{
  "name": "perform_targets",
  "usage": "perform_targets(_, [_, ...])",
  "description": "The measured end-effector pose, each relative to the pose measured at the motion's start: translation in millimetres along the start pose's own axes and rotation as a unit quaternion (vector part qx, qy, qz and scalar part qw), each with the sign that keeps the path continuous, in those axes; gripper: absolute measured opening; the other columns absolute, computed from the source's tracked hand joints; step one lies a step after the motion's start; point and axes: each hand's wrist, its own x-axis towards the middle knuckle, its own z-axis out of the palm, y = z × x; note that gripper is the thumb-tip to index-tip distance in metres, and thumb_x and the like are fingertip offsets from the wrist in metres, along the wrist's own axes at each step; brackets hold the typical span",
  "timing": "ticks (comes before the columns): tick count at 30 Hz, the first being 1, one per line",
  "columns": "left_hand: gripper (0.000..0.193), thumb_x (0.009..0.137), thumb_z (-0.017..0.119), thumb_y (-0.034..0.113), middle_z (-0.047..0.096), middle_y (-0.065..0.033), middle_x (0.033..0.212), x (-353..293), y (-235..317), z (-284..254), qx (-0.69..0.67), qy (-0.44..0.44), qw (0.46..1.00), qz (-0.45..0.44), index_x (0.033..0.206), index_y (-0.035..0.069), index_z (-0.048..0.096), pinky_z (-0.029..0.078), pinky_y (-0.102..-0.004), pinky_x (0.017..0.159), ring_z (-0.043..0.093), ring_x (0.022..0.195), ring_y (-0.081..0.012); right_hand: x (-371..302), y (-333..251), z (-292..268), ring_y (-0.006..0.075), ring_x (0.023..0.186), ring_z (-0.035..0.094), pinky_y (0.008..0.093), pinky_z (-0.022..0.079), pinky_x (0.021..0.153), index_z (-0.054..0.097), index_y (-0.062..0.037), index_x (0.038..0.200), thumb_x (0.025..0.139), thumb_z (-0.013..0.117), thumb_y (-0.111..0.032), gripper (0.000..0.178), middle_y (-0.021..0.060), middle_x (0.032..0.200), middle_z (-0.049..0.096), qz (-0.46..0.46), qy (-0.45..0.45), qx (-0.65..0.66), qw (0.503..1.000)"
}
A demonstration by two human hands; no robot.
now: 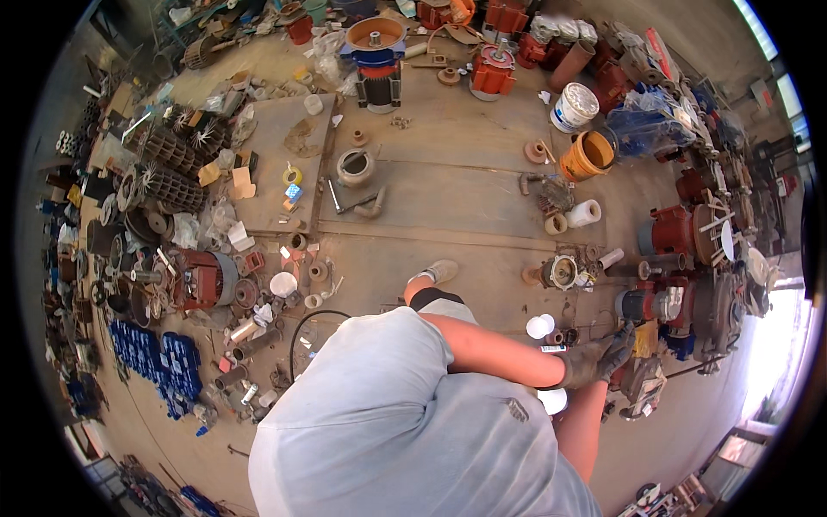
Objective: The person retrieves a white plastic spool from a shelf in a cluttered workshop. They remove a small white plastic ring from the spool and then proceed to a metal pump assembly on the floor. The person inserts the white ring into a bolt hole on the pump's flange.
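Observation:
My left arm reaches to the right, and my left hand [584, 362] wears a dark, dirty work glove. My right forearm [586, 431] rises from below toward the same place, where another dark glove shape, apparently my right hand [617, 348], overlaps the left. The fingers blur together there, so I cannot make out their grip or anything in them. Closest to the gloves are a small white tube [553, 349], dark round metal parts [566, 337], white round pieces [541, 326] and a yellowish piece [644, 339]. A white rounded thing [553, 400] shows below my left wrist.
Red motors [672, 233] and machine parts crowd the right side. An orange bucket [588, 155] and a white bucket [575, 107] stand farther back. A metal ring housing [355, 167] lies on the floor. Blue castings [179, 370] and a red motor [205, 278] lie on the left.

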Motion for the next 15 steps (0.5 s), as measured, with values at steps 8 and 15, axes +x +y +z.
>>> perform_targets(8, [0.056, 0.109, 0.053, 0.026, 0.063, -0.0286, 0.135, 11.6, -112.0, -14.6, 0.291, 0.163, 0.935, 0.118, 0.159, 0.005, 0.039, 0.048, -0.0467, 0.104, 0.062, 0.123, -0.0434, 6.1, -7.0, 74.2, 0.0214, 0.106, 0.062, 0.0367, 0.05, 0.096, 0.068, 0.0015, 0.13, 0.11, 0.064, -0.036, 0.042, 0.0095, 0.118, 0.071, -0.055, -0.043, -0.016, 0.997])
perform_targets(15, [0.059, 0.104, 0.054, 0.022, 0.063, -0.0279, 0.133, -14.4, -94.2, -70.9, 0.436, 0.139, 0.883, 0.107, 0.159, 0.006, 0.039, 0.051, -0.0461, 0.102, 0.063, 0.121, -0.0437, -4.1, -3.9, 104.4, 0.0132, 0.102, 0.064, 0.0316, 0.053, 0.087, 0.068, -0.0038, 0.125, 0.11, 0.064, -0.035, 0.035, 0.0065, 0.116, 0.07, 0.02, -0.225, 0.131, 0.965])
